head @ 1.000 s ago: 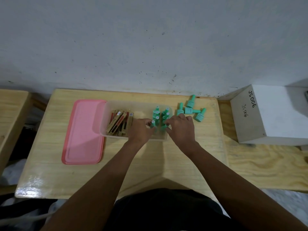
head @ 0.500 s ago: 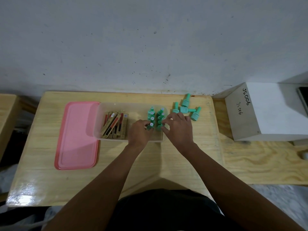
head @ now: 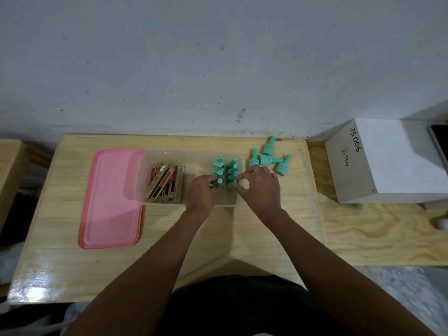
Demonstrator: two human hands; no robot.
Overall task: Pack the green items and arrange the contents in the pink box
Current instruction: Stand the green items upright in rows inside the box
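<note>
A clear plastic box (head: 191, 154) sits on the wooden table (head: 169, 238), its pink lid (head: 111, 197) lying flat to the left. Inside the box at the right, several green bottles (head: 226, 169) stand upright in two rows. My left hand (head: 202, 192) pinches the nearest bottle of the left row. My right hand (head: 259, 187) pinches the nearest bottle of the right row. Several more green bottles (head: 268, 158) lie and stand loose on the table right of the box.
Several gold and red slim cartons (head: 167, 181) lie in the left half of the box. A white box marked JS006 (head: 388, 163) stands at the right on a second wooden surface (head: 383, 236). A grey wall runs behind the table.
Both hands have stayed at the near ends of the two bottle rows. The view has shifted slightly; the bottles keep their places.
</note>
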